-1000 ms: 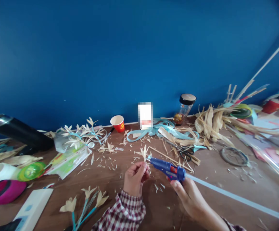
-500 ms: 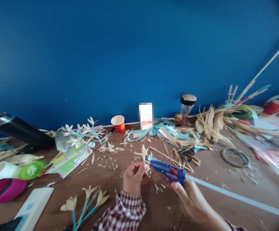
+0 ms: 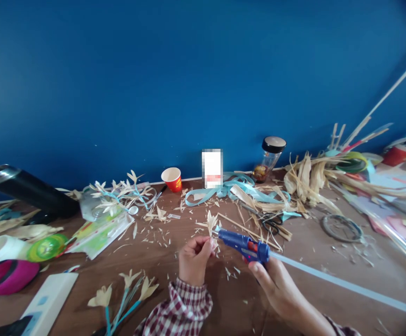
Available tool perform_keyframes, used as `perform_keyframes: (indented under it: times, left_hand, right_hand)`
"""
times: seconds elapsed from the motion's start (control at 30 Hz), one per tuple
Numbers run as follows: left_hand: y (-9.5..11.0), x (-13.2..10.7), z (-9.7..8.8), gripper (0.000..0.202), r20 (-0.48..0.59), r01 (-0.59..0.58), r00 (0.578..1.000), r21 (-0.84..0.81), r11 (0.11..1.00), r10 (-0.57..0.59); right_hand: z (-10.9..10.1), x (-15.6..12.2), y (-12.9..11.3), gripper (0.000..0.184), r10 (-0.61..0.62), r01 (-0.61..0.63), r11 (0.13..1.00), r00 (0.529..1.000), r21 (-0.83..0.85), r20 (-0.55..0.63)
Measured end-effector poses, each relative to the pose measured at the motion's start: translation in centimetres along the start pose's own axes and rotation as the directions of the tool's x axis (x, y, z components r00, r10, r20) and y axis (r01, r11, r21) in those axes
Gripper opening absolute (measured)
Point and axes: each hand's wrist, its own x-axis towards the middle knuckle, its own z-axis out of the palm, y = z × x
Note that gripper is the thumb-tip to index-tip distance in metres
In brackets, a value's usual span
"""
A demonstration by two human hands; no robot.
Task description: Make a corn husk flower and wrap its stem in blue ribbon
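Note:
Between thumb and fingers, my left hand (image 3: 196,256) pinches the base of a small pale corn-husk flower (image 3: 211,224), petals pointing up. My right hand (image 3: 276,282) is wrapped round the handle of a blue hot glue gun (image 3: 245,245). The gun's nozzle points left and sits close beside the flower; I cannot tell whether they touch. A long translucent glue stick (image 3: 346,282) runs out of the gun's back toward the lower right. Several husk flowers on blue stems (image 3: 129,284) stand at the lower left.
Husk scraps litter the brown table (image 3: 147,261). Behind are a red paper cup (image 3: 176,182), light blue ribbon (image 3: 236,186), a lidded glass jar (image 3: 270,158) and scissors (image 3: 273,226). A black flask (image 3: 31,189) and white power strip (image 3: 49,298) lie left. Dried husks (image 3: 308,182) pile up right.
The glue gun's nozzle has risen slightly, from near the flower's base to beside its petals. My left hand has stayed almost still.

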Motion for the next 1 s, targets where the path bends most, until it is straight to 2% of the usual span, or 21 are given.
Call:
perform_keyframes:
  times: [0.17, 0.27, 0.47, 0.63, 1.0]
  left_hand:
    - [0.25, -0.04, -0.15, 0.015, -0.003, -0.121, 0.993, 0.081, 0.989, 0.121]
    - [0.01, 0.10, -0.37, 0.014, 0.003, -0.160, 0.987, 0.158, 0.974, 0.162]
    - [-0.24, 0.16, -0.50, 0.012, -0.053, -0.196, 0.975, 0.258, 0.946, 0.216]
    - [0.31, -0.11, -0.42, 0.007, -0.047, -0.288, 0.946, 0.336, 0.897, 0.322]
    - [0.40, -0.33, -0.46, 0.006, -0.009, -0.339, 0.927, 0.404, 0.849, 0.374]
  right_hand:
    - [-0.17, 0.04, -0.37, 0.040, -0.033, 0.033, 0.999, 0.999, -0.015, -0.011]
    - [-0.16, 0.20, -0.56, 0.041, -0.027, 0.027, 0.999, 1.000, -0.016, -0.002]
    - [-0.05, 0.30, -0.81, 0.041, -0.054, 0.054, 0.998, 0.998, -0.017, 0.024]
    - [-0.11, 0.21, -0.68, 0.040, -0.034, 0.034, 0.999, 0.999, -0.020, 0.006]
    - [-0.23, 0.07, -0.54, 0.037, -0.030, 0.030, 0.999, 1.000, -0.015, -0.002]
